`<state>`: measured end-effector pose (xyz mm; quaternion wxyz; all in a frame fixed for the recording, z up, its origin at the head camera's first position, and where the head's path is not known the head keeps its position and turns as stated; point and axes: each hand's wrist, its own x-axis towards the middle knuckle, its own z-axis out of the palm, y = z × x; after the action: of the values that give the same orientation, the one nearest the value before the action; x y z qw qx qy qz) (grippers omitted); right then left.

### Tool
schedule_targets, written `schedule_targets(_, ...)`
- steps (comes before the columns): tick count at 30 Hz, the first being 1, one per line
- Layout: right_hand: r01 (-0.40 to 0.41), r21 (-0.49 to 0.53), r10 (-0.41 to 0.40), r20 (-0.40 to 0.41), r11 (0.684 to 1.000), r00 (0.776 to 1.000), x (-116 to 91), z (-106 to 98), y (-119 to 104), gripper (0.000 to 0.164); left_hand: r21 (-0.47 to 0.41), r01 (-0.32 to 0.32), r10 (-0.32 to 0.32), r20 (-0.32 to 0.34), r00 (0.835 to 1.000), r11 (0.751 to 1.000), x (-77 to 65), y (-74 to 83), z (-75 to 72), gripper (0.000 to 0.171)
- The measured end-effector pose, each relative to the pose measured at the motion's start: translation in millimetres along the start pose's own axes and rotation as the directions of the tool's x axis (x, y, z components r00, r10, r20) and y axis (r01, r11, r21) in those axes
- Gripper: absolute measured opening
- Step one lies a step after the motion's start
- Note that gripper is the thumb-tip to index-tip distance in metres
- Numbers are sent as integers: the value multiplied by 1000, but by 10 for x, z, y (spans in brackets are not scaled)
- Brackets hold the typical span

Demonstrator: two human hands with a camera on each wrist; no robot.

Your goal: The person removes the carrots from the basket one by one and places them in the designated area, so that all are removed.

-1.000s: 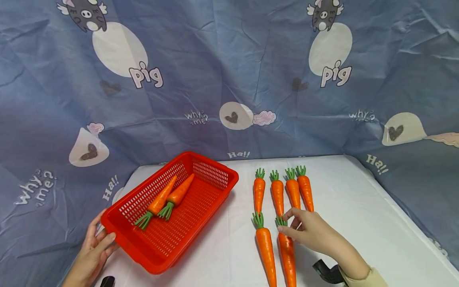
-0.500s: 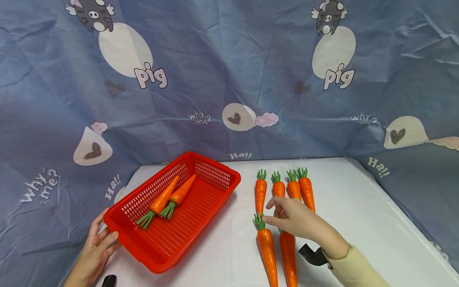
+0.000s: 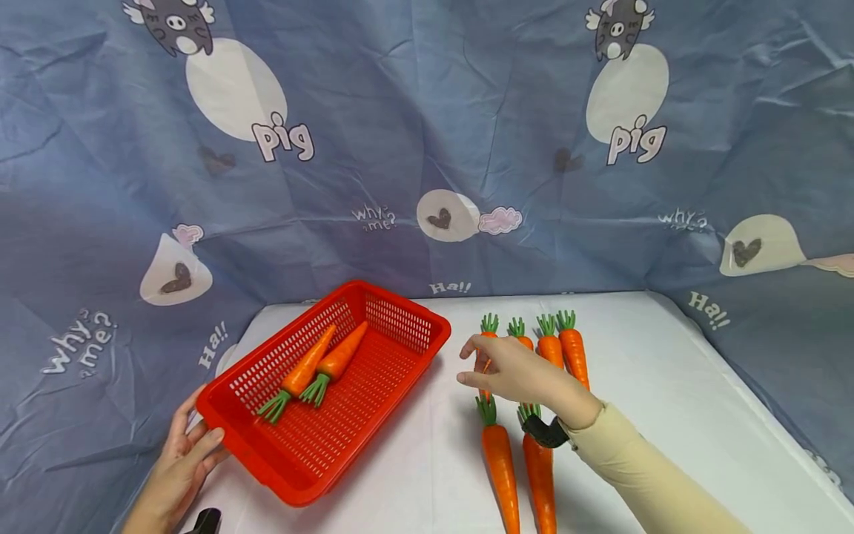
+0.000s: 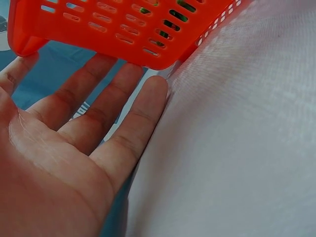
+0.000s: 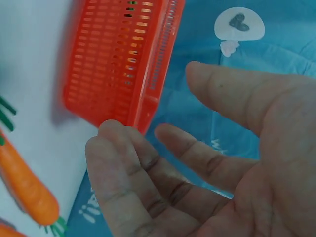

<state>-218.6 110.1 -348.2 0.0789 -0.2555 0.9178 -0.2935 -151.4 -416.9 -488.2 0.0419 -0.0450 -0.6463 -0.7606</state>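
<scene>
A red plastic basket [image 3: 373, 415] sits slanted on the left of the table, with two orange carrots, one [image 3: 307, 363] and another [image 3: 343, 352], lying inside, their green tops toward me. My left hand [image 3: 179, 467] holds its near left corner, thumb at the rim and fingers along the outside; the left wrist view shows the fingers [image 4: 106, 106] against its perforated wall. My right hand [image 3: 520, 371] hovers holding nothing, thumb and fingers apart, over the back row of carrots and partly covers it. In front lie two carrots, one [image 3: 500, 475] left of the other [image 3: 540, 482].
The back row's rightmost carrot [image 3: 574, 356] is in plain sight beside a neighbour [image 3: 549, 347]. A white cloth covers the table [image 3: 667, 371]. Behind hangs a blue printed curtain [image 3: 373, 148]. A black strap [image 3: 547, 432] sits at the right wrist.
My right hand has moved left and away from me, from the front right carrot to above the back row. The left hand stays on the basket. The carrots lie as before.
</scene>
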Motion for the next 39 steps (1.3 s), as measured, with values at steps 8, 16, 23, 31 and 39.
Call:
schedule_targets(8,20,8,-20,-1,1000,1000,310,-17,-152,48,10,0,0,2,1000,1000,-1,9,19,71)
schedule_targets(16,-7,21,7,0,1000,1000,523,36,-269,48,-10,-43,43,36,998,999,2,-20,18,72)
schedule_targets(23,22,-19,-22,21,1000,1000,771,90,-384,50,-4,-44,45,28,999,999,-10,-13,18,72)
schedule_targets(31,43,-40,-40,66,998,997,1040,190,-513,50,-59,-102,105,64,992,993,-30,-28,13,72)
schedule_targets(39,20,-78,-12,107,997,994,1271,275,-655,53,-54,-81,84,48,995,995,-15,-26,17,69)
